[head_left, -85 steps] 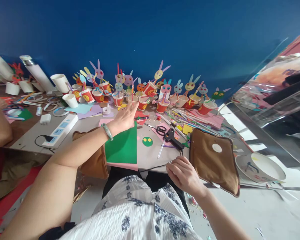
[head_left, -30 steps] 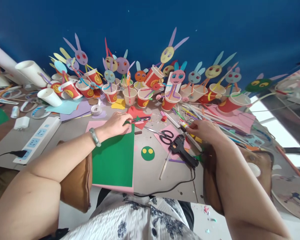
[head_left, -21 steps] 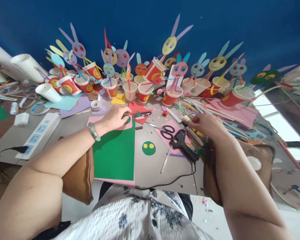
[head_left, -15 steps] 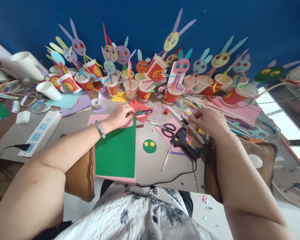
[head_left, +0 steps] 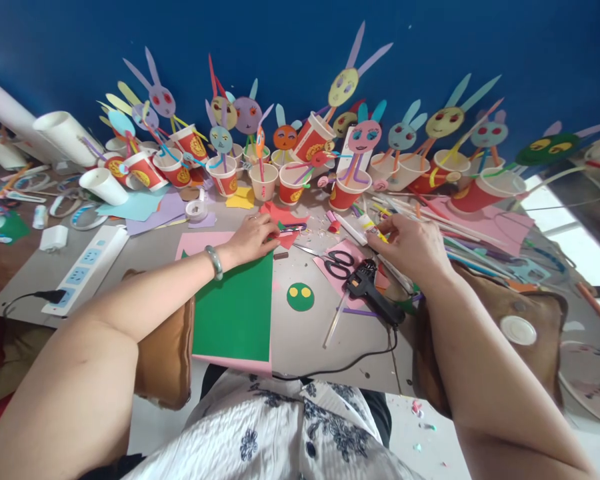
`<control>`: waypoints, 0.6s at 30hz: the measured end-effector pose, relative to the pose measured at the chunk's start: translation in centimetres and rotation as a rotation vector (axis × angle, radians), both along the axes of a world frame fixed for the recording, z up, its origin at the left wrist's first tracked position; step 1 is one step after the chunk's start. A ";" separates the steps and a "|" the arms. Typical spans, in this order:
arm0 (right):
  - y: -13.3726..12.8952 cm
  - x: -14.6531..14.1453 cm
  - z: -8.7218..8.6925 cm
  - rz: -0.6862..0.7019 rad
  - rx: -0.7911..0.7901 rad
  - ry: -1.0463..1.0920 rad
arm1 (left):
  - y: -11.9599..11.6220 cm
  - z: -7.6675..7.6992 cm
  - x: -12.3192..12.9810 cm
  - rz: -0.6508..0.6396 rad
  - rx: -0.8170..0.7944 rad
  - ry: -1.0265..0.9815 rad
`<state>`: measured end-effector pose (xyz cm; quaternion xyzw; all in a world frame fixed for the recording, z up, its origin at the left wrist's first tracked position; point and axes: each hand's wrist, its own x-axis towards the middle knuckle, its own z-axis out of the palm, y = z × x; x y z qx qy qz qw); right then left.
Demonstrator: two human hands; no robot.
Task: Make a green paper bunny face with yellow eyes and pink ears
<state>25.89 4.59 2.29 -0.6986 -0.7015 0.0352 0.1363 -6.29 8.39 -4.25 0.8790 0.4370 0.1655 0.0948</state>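
The left hand (head_left: 256, 238), fingers bent, lies at the far right corner of a green paper sheet (head_left: 233, 317); whether it grips anything cannot be told. The right hand (head_left: 414, 245), fingers curled, is at a white-and-yellow tube (head_left: 368, 227), its grip unclear. Between them, nearer the body, lie scissors (head_left: 326, 257), a hot-glue gun (head_left: 376, 291) and a yellow-eyed green paper disc (head_left: 301, 300).

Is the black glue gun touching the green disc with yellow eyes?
Apart. The head view shows bare grey tabletop between the glue gun and the green disc.
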 end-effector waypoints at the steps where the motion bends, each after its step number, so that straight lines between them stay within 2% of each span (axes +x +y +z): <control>1: -0.1 -0.2 0.1 0.008 0.005 0.000 | 0.0 0.0 0.1 0.015 0.001 0.007; 7: -0.5 -0.8 0.1 0.048 0.071 0.035 | 0.3 -0.4 0.6 0.075 0.003 -0.006; 12: -0.7 -0.8 -0.2 0.111 0.154 0.060 | 0.4 -0.8 0.5 0.050 0.046 -0.047; 18: -0.8 -0.8 -0.8 0.174 0.259 0.069 | 0.5 -0.8 0.7 0.076 0.014 -0.086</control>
